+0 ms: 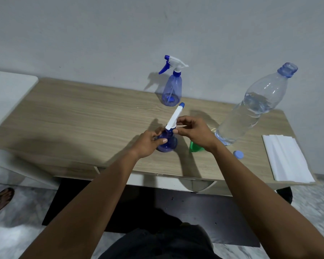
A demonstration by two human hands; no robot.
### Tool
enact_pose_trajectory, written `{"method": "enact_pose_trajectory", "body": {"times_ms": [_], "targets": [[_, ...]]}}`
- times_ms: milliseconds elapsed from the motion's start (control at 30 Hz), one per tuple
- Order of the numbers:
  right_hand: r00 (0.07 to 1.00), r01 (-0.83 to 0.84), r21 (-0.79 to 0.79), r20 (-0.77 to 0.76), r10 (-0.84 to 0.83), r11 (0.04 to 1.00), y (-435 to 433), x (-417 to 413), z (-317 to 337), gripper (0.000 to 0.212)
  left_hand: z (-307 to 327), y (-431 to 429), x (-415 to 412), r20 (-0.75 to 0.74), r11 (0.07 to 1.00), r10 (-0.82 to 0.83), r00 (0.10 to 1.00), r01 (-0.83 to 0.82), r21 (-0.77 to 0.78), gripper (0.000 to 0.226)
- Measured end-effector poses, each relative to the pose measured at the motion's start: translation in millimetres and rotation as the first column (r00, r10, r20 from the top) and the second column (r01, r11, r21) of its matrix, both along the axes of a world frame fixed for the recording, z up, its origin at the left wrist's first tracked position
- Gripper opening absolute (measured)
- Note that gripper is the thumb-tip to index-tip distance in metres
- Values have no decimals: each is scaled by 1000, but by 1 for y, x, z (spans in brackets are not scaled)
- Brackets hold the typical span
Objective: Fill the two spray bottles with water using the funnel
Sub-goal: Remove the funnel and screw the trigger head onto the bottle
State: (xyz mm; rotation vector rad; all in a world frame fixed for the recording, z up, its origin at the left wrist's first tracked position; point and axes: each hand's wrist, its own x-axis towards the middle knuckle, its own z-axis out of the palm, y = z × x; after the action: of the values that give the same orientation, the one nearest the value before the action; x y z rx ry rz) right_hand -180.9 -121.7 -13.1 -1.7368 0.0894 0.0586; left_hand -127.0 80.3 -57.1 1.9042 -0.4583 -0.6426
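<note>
One wooden table (82, 118). At right, uncapped water bottle (251, 109), part full. Far spray bottle (172, 90) upright at the back; near spray bottle (167, 144) gripped by curled left hand (148, 144), right hand (193, 134) pinching its sprayer head (174, 116). Green funnel (194, 146) under right wrist.

Left hand (148, 142) grips near spray bottle (166, 143); right hand (193, 132) pinches its sprayer head (174, 117).

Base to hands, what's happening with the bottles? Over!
Left hand grips near spray bottle. Right hand pinches its spray head, still on. Funnel behind right wrist; water bottle uncapped. Nothing blocking.
</note>
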Motion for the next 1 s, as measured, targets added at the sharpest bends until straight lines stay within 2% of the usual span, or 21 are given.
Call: {"method": "enact_pose_trajectory", "body": {"times_ms": [67,167,267,333,500,700,867,1000], "targets": [[999,-35,-34,2,35,999,3,1,-1,32,-2,-1,1,-5,1000,23,1000,-23,21,3],[998,-57,-63,14,58,996,6,0,-2,30,0,-1,0,6,999,35,999,-35,28,4],[999,-10,-81,36,13,997,10,1,-4,22,4,0,0,3,1000,4,1000,-4,30,33],[998,51,-98,54,-46,994,14,2,-6,21,6,1,-1,23,999,-11,1000,10,30,43],[988,128,-115,102,-116,985,24,3,-11,26,7,1,-1,23,1000,-1,1000,0,19,44],[999,29,-68,38,-26,997,6,-3,-5,29,6,0,-2,-11,1000,12,1000,-12,4,46],[999,-6,-161,37,12,987,12,-5,0,26,9,-1,-5,-15,999,27,1000,-27,-22,45],[996,51,-278,84,-29,959,20,-6,-2,20,11,-2,-7,-6,997,81,997,-81,-13,44]]}}
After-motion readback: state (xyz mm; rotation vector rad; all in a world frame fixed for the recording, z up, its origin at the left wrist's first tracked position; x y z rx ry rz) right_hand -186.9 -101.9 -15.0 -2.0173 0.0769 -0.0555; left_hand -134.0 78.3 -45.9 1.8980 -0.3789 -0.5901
